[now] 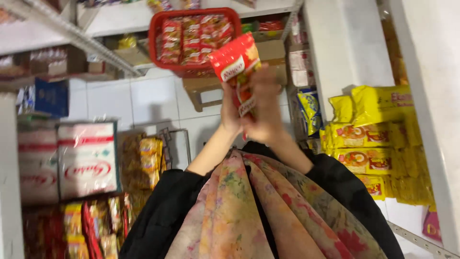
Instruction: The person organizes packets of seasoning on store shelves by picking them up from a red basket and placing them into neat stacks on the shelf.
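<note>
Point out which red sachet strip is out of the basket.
The red sachet strip gripped by both hands, raised in front of the red basket; the others lie inside it.

Both hands raised together in front of the chest. Left hand (230,114) and right hand (266,109) clasp a strip of red seasoning sachets (238,67), top sachet tilted above the fingers. Beyond them, a red plastic basket (155,29) full of like sachets sits over a white tiled floor (143,96). Yellow noodle packets (369,134) stacked at right; white sacks (87,160) at left.
</note>
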